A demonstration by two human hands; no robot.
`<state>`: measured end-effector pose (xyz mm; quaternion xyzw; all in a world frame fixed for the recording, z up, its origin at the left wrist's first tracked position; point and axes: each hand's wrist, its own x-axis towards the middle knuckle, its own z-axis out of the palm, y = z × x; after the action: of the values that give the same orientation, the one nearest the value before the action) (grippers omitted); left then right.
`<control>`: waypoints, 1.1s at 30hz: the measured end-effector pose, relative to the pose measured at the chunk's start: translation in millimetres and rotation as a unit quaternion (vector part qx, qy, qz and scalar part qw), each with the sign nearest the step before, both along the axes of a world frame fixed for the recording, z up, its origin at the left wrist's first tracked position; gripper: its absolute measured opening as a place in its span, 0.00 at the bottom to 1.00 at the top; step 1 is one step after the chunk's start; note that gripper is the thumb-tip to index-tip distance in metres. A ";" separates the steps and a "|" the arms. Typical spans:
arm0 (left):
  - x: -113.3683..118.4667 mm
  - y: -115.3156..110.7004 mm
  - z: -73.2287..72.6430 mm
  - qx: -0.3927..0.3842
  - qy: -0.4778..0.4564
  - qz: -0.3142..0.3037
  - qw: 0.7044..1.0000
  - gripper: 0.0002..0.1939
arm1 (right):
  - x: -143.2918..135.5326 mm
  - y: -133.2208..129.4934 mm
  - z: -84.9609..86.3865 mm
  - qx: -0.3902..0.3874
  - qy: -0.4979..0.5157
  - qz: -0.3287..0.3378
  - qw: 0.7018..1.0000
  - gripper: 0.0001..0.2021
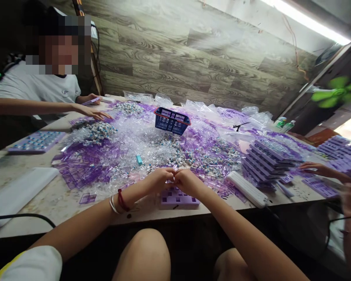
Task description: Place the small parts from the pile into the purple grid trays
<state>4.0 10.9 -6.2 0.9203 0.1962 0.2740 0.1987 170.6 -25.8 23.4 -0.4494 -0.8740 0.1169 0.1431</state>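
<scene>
Worktable [11,164], left edge: loaded tray [36,141], seemingly complete; centre: loose plastic pieces [87,166], seemingly remaining. Near edge: socketed tray [181,201], seemingly underway, beneath left hand [160,180] and right hand [188,182], pinched together, contents unclear.

Left hand [159,181], right hand [188,182] close together, fingers [169,175] bent, forearms [86,223] angled inward.

The tray [185,200] is matt plastic, the clear pieces [128,134] glossy, apparently plastic too.

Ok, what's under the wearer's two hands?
Beneath the left hand and right hand shows the near part of a square-celled purple tray; the hands hide its far side and whatever they may hold.
</scene>
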 end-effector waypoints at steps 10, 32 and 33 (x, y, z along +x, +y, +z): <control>-4.9 -1.0 -0.1 0.023 0.046 0.035 0.998 0.10 | 30.9 -14.5 -3.1 0.045 0.157 -0.049 0.985 0.12; -9.7 -3.9 7.6 0.066 0.082 0.007 0.994 0.07 | 31.4 43.0 -30.6 0.019 0.115 -0.283 0.952 0.07; -8.3 -6.3 9.8 0.071 0.082 0.008 0.994 0.06 | 31.3 42.9 -30.4 0.016 0.123 -0.285 0.951 0.07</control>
<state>-4.4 4.6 3.7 0.9499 0.1989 0.2123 0.1144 201.9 17.1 -7.0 -0.6592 -0.6872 0.1115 0.2841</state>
